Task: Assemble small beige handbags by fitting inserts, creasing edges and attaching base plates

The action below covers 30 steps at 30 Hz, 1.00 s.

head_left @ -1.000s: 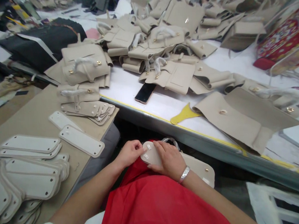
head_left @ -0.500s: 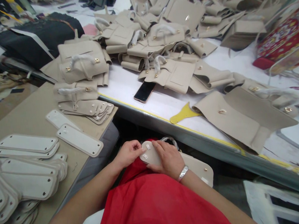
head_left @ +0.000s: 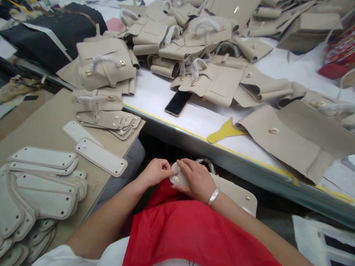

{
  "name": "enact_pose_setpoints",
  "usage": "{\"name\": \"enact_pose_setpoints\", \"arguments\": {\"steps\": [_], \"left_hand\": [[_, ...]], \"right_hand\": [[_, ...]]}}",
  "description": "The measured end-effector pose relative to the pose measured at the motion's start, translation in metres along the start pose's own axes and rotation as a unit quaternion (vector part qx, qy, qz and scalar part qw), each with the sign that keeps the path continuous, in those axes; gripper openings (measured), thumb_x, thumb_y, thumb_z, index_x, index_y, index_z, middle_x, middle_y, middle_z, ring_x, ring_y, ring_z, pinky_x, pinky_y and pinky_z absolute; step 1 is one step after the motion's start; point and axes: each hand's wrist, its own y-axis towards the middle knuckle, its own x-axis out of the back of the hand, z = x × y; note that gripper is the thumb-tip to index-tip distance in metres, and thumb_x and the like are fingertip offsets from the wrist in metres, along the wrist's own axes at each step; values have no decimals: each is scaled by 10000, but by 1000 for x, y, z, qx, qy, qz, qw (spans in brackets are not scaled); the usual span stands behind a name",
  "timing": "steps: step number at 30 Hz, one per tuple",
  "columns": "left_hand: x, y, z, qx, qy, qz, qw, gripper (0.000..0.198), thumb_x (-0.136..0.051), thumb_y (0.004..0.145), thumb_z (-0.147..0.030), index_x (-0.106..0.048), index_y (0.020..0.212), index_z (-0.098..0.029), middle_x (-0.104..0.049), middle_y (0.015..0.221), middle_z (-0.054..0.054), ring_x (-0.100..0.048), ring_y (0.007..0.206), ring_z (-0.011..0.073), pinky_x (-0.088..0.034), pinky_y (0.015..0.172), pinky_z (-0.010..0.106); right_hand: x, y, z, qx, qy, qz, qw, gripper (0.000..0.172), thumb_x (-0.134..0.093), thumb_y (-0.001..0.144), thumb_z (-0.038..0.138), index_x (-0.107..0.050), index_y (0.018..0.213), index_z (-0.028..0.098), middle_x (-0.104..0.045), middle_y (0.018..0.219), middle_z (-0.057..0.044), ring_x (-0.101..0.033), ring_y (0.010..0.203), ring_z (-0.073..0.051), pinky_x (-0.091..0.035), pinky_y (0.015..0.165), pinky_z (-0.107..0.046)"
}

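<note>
Across my lap lies a beige bag piece (head_left: pixel 232 190) with rounded ends, a gold stud and a plastic-wrapped handle (head_left: pixel 208 163). My right hand (head_left: pixel 197 180), with a silver band at the wrist, grips its left end, fingers on top and thumb at the lower edge. My left hand (head_left: pixel 158 172) is closed in a pinch, its fingertips at the rounded tip beside small white tabs (head_left: pixel 174 179). Whatever may be between those fingertips is too small to make out. Red cloth (head_left: pixel 198 232) covers my lap beneath the hands.
Flat pale strips with holes (head_left: pixel 43 157) are piled on the board at left. Beige bags (head_left: pixel 105 65) crowd the white table beyond, along with a phone (head_left: pixel 178 103) and a yellow piece (head_left: pixel 225 131). A metal table edge (head_left: pixel 257 164) runs ahead of my hands.
The view has shifted slightly. My left fingertips have moved a little further over the piece's tip, and my right fingers now lie closer to the upper tab.
</note>
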Motion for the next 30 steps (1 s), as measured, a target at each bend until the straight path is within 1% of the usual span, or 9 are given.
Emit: {"name": "enact_pose_setpoints", "arguments": {"steps": [3, 5, 8, 12, 15, 19, 25, 28, 30], "left_hand": [[-1, 0, 7, 51, -118, 40, 991, 369, -608, 670, -497, -456, 597, -169, -418, 414, -78, -318, 321, 47, -228, 328, 177], [-2, -3, 9, 53, -141, 34, 988, 375, -582, 691, -508, -462, 596, -166, -438, 428, -69, -332, 319, 48, -249, 326, 179], [-2, -8, 6, 25, -67, -2, 997, 347, -581, 702, -482, -513, 618, -152, -473, 447, -54, -378, 342, 56, -274, 351, 181], [-2, -12, 0, -50, 43, -26, 997, 296, -590, 705, -412, -556, 605, -136, -527, 514, -33, -428, 443, 69, -298, 427, 186], [-5, -11, 1, -76, 64, -41, 994, 295, -567, 723, -392, -550, 583, -133, -521, 532, -27, -429, 497, 80, -304, 463, 194], [-9, -10, 3, -77, 62, -56, 994, 281, -557, 727, -376, -530, 581, -137, -505, 540, -30, -421, 514, 86, -302, 476, 200], [-10, -8, 7, -101, 99, -65, 988, 258, -547, 735, -344, -463, 579, -157, -458, 542, -48, -394, 515, 81, -289, 478, 203], [-6, -4, 12, -109, 110, -50, 987, 217, -566, 727, -365, -482, 686, -169, -483, 592, -50, -424, 535, 89, -329, 492, 205], [-2, -3, 13, -102, 119, -50, 986, 280, -595, 707, -396, -503, 854, -176, -534, 701, -31, -472, 568, 101, -387, 519, 221]], "right_hand": [[-1, 3, 1, 3, -10, 7, 1000, 672, -575, 726, 553, -440, 1256, 163, -485, 1250, -130, -471, 1057, -278, -371, 882, -388], [-2, 4, 1, 9, -17, 13, 1000, 679, -587, 719, 550, -438, 1258, 165, -482, 1255, -128, -472, 1053, -279, -374, 876, -386], [-3, 3, 1, 15, -26, 17, 999, 693, -588, 718, 551, -429, 1269, 162, -477, 1262, -133, -470, 1056, -281, -373, 871, -388], [-5, 2, 2, 19, -26, 10, 999, 691, -555, 740, 564, -419, 1280, 156, -468, 1276, -132, -464, 1074, -279, -366, 880, -393], [-5, -1, 1, 12, -17, 3, 1000, 724, -544, 737, 580, -406, 1289, 132, -463, 1285, -138, -452, 1104, -278, -356, 907, -392], [-7, -3, 0, -11, -15, -7, 1000, 769, -546, 718, 590, -404, 1280, 84, -477, 1264, -169, -446, 1120, -290, -350, 921, -403], [-7, 2, 7, -25, -19, 5, 1000, 725, -574, 711, 547, -415, 1275, 121, -480, 1259, -162, -457, 1106, -294, -361, 909, -410], [2, -11, -2, -22, -20, 8, 1000, 808, -628, 658, 552, -394, 1290, 106, -462, 1277, -170, -445, 1120, -305, -350, 936, -420], [13, -31, -17, -38, -23, 8, 999, 900, -662, 609, 570, -361, 1310, 94, -460, 1278, -174, -439, 1130, -307, -338, 959, -431]]}}
